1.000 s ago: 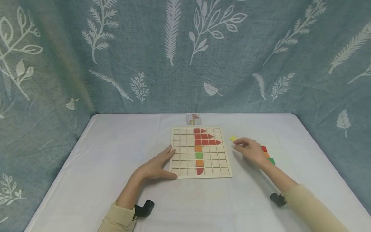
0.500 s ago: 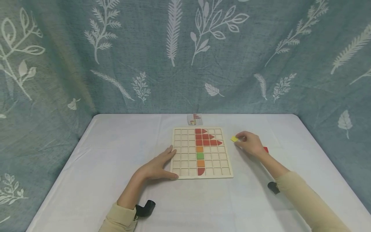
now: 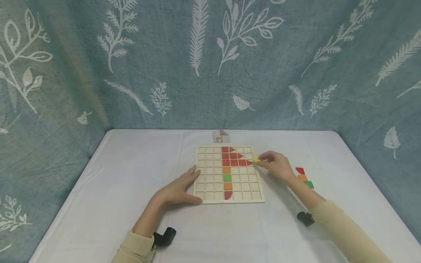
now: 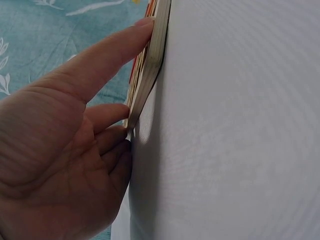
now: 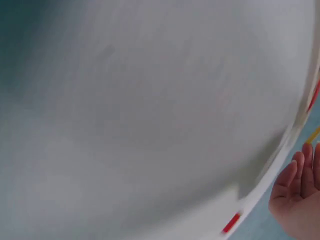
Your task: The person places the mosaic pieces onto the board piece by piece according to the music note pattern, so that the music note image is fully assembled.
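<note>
One yellow tile [image 3: 256,160], head view: we see the right hand [image 3: 276,165] pinching it at the right edge of the board [image 3: 243,186], just beside the pointed end of the longest red row [image 3: 236,163].
Left hand [image 3: 180,187], head view: it rests against the board's left side and near corner.
Spare tiles [image 3: 302,178], head view: red, orange and green, they lie right of the board.
Red tips: we judge that a low pass could nudge one from its square.
Board edge, left wrist view: thumb and fingers touch it without wrapping round; uneven pressure, we think, could slide the board.
Yellow sliver, right wrist view: blurred, so we cannot tell the pinch's firmness; a weak one could drop the tile.
</note>
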Demonstrator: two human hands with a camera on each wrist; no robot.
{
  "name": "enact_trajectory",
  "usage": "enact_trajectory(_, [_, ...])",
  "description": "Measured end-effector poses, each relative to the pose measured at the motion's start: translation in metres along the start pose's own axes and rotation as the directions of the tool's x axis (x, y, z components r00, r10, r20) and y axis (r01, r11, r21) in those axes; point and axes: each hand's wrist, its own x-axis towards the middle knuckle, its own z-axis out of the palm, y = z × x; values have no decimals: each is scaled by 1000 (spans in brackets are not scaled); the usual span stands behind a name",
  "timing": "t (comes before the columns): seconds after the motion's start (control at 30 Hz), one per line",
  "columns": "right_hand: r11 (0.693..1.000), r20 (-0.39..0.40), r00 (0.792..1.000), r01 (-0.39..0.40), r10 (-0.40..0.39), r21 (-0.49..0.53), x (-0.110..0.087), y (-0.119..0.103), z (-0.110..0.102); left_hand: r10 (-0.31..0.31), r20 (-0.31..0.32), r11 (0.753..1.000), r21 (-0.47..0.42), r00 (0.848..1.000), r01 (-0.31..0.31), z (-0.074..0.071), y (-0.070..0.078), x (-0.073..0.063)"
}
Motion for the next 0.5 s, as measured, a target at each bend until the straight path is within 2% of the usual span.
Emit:
enact_trajectory(0.07, [1000, 28, 1000, -1, 0, 30, -6, -10, 8, 2, 3, 1000, 0, 1000, -2, 0, 0, 0])
enact_trajectory(0.27, [992, 144, 985, 83, -96, 96, -21, -36, 32, 10, 10, 1000, 0, 1000, -10, -2, 0, 0])
enact_trajectory(0.4, [980, 224, 956, 175, -191, 91, -26, -50, 50, 13, 12, 1000, 3, 1000, -13, -3, -2, 0])
enact_trajectory(0.5, [962, 276, 922, 261, -273, 81, -30, -57, 60, 20, 13, 1000, 5, 1000, -21, -3, -1, 0])
